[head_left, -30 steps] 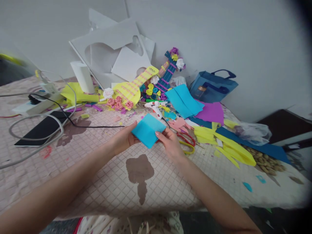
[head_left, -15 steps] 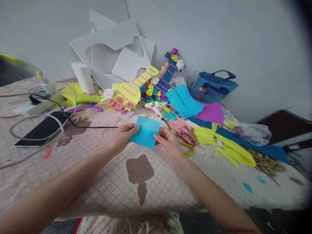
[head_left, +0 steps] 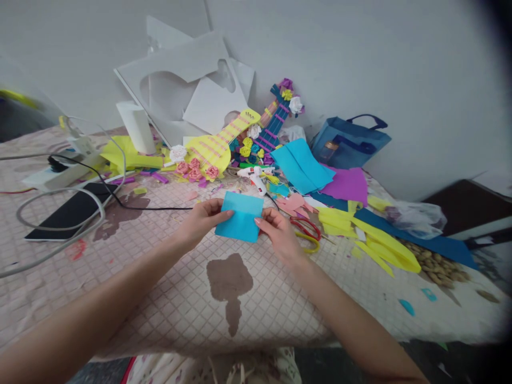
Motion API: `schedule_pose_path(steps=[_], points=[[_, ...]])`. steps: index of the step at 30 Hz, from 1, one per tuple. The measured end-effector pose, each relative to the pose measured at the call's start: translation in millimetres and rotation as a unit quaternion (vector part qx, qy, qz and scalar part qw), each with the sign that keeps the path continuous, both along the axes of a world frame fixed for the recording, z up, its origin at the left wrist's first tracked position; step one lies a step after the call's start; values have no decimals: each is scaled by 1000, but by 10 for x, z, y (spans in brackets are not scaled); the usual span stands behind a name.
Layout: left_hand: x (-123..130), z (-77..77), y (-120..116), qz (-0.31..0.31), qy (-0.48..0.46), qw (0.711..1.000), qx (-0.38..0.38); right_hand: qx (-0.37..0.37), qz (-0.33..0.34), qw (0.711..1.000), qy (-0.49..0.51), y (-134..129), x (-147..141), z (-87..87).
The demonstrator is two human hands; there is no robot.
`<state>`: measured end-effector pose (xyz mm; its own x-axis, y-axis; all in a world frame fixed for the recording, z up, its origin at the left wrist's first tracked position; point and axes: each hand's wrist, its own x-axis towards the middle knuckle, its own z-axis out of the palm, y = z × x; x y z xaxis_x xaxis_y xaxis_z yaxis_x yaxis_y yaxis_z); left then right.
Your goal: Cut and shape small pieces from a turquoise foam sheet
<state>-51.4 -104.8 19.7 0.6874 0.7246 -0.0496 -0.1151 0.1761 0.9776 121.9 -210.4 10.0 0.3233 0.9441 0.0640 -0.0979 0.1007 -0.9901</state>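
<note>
A roughly square piece of blue paper (head_left: 240, 217) is held up over the near middle of the table, its upper band paler than the rest. My left hand (head_left: 208, 217) pinches its left edge, thumb on the front. At the right edge my right hand (head_left: 277, 228) grips it between thumb and fingers. Just behind the paper lies a white glue gun (head_left: 254, 177). Red-handled scissors (head_left: 306, 228) rest beside my right hand. A yellow paper guitar (head_left: 212, 149) with pink and white flowers stands further back.
Cables and a power strip (head_left: 60, 173) lie left, near a black tablet (head_left: 72, 212). Blue sheets (head_left: 302, 165), yellow strips (head_left: 376, 245), a plastic bag (head_left: 418, 220) and peanuts (head_left: 436, 264) lie right. A blue bag (head_left: 348, 144) and white boards (head_left: 180, 64) stand behind.
The blue paper has turned slightly and now sits more level, shifted a little to the right. Both hands still hold its edges.
</note>
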Motion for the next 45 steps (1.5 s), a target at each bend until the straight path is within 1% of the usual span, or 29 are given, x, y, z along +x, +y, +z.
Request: schedule_pose_path(steps=[6,15,21,25,30,36,45], points=[[-5,34,-13,28,33,999,-4,-5,-11,1000,12,3,-10,10],[-6,47,-26,41,44,998,0,16,-34,999,30,13,-26,20],[-11,32,8,25,20,999,-6,21,-43,998,51,5,-31,43],[-3,46,9,27,8,1000,-11,20,-54,996,65,0,-29,54],[3,46,9,23,3,1000,-10,24,-45,997,59,-6,-34,62],[2,60,11,27,-6,1000,-1,28,-53,997,51,-7,-38,63],[5,68,17,25,-3,1000,-15,34,-55,997,33,-9,-35,75]])
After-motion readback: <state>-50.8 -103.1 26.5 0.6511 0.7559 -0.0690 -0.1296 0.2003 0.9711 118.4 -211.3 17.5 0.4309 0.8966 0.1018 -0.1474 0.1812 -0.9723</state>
